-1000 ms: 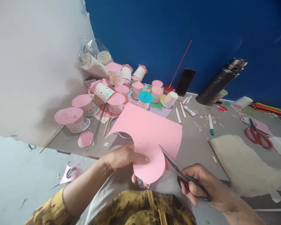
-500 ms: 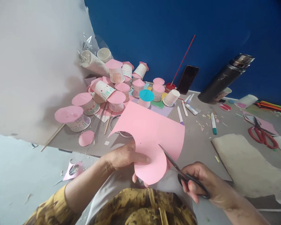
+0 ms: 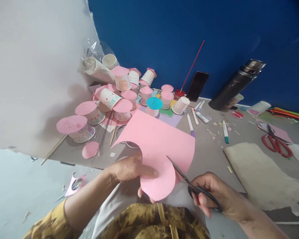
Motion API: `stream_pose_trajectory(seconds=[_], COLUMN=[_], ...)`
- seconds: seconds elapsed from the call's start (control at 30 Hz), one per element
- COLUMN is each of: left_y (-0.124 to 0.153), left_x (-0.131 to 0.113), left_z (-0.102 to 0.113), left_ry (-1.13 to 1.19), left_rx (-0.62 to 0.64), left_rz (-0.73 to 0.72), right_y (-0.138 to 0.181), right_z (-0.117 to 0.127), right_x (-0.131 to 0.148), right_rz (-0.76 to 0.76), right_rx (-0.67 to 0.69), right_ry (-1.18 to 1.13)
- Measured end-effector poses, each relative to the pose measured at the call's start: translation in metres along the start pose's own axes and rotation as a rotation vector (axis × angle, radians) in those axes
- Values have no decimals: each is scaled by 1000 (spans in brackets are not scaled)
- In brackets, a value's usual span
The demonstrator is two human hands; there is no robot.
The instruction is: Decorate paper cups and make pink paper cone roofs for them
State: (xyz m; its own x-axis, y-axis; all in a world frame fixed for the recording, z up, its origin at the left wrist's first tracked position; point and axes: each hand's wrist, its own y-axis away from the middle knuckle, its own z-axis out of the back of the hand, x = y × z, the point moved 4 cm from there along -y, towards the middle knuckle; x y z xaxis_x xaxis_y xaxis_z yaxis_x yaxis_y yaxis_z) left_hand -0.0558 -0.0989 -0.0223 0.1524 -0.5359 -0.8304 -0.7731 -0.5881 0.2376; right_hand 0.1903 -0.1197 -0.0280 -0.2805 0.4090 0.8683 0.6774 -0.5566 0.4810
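Observation:
My left hand (image 3: 131, 169) pinches a sheet of pink paper (image 3: 156, 142) at its near edge, thumb on top and fingers underneath. The paper's near end is cut into a rounded lobe. My right hand (image 3: 211, 194) grips black-handled scissors (image 3: 189, 182), fingers through the loops. The blades point up and left and bite into the pink paper along the curved edge of the lobe. Both hands hover just above my lap, in front of the grey work surface (image 3: 206, 152).
Several paper cups with pink round tops (image 3: 119, 96) crowd the far left, one with a teal top (image 3: 154, 103). Markers (image 3: 224, 132), a phone (image 3: 197, 86), a black flask (image 3: 235, 85), red scissors (image 3: 276, 144) and a beige mat (image 3: 261, 176) lie on the right. A pink disc (image 3: 90, 150) lies near the edge.
The scissor blades have worked a little further left into the pink paper along the curve. My left hand keeps its pinch and has barely shifted.

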Motion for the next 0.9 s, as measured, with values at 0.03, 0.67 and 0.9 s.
stream_pose_trajectory(seconds=[0.03,0.67,0.9], left_y=[0,1,1], left_x=[-1,-3,-1], left_z=[0,-1,0], left_ry=[-4,51,25], left_rx=[0,64,80], left_rz=[-6,38,59], right_y=[-1,0,-4], right_z=[0,0,-3], right_x=[1,6,14], right_rz=[-1,-21,-14], right_rx=[0,32,68], right_ry=[-7,43,39])
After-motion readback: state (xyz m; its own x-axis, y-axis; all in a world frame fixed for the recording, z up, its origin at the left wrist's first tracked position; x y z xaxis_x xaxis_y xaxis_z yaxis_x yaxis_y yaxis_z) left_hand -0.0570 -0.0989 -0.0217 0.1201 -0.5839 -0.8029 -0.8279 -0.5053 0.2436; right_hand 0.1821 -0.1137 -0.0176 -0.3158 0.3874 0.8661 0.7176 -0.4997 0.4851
